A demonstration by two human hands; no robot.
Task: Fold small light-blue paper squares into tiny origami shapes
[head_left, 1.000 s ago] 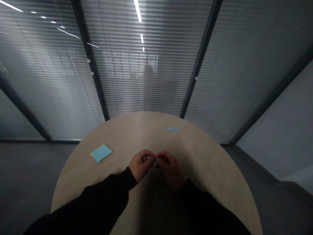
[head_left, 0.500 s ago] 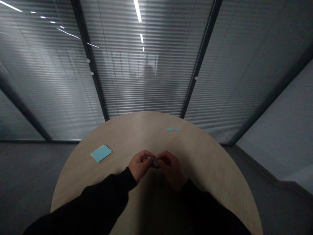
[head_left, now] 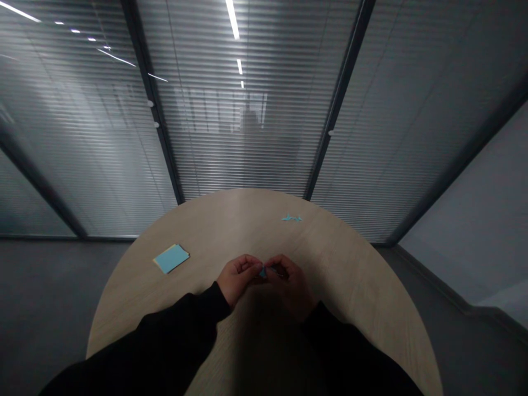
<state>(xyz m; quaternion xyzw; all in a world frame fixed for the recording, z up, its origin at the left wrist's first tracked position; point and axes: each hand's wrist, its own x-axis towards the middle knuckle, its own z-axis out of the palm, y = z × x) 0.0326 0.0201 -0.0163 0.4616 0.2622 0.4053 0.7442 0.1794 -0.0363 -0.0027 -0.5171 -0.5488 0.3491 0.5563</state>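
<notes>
A small piece of blue paper is pinched between my two hands above the near middle of the table; most of it is hidden by fingers. My left hand closes on its left side with thumb and forefinger. From the other side my right hand grips it with bent fingers, darker in shadow. The fingertips of both hands nearly meet. Farther off, to the right, lie small folded blue paper pieces. A stack of square paper sheets, blue on top with a yellowish edge beneath, rests left of my left hand.
The round wooden table stands close to a glass partition with blinds and dark frame posts. A plain wall rises on the right. Grey floor shows past the table's edge.
My fingers have shifted slightly around the blue paper, so less of it shows on the left hand's side. The paper stack and the folded pieces stay in place.
</notes>
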